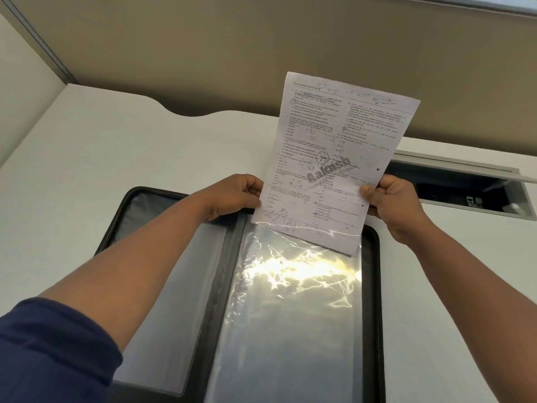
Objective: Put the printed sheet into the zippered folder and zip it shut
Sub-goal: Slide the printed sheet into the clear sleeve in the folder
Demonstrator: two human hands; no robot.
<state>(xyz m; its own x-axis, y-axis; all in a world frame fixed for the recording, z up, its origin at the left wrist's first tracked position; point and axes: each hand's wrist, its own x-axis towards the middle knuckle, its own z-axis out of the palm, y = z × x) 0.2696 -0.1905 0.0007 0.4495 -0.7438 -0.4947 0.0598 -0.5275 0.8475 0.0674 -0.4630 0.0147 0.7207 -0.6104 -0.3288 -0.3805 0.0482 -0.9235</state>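
Insertion of the printed sheet (334,158) into the zippered folder (374,286). The folder lies open and flat on the white desk (87,158), near its front edge, so that both inner faces are exposed; the right-hand face carries a clear plastic sleeve (290,301) whose mouth faces the far edge of the desk. The sheet is held nearly upright and slightly tilted, its lower edge already inside the sleeve mouth, where a narrow strip of text shows through the plastic.

The left hand (232,196) pinches the sheet's left margin and the right hand (389,199) pinches its right margin, both low on the page. The fingers (366,191) of each hand are curled onto the paper. Gripping both sides close to the entry point probably keeps the thin paper taut and square to the opening, so that it slides in rather than buckling.

The sheet is white, densely printed in two columns, with handwritten notes in the top margin and beside the print, a grey diagonal watermark across the lower middle, and small dark punch marks near the right margin. The sleeve is creased and throws a strong glare. The folder's zip is not clearly visible; judged from the open cover, closing remains to be done. A recessed cable tray (465,187) sits at the desk's far right.
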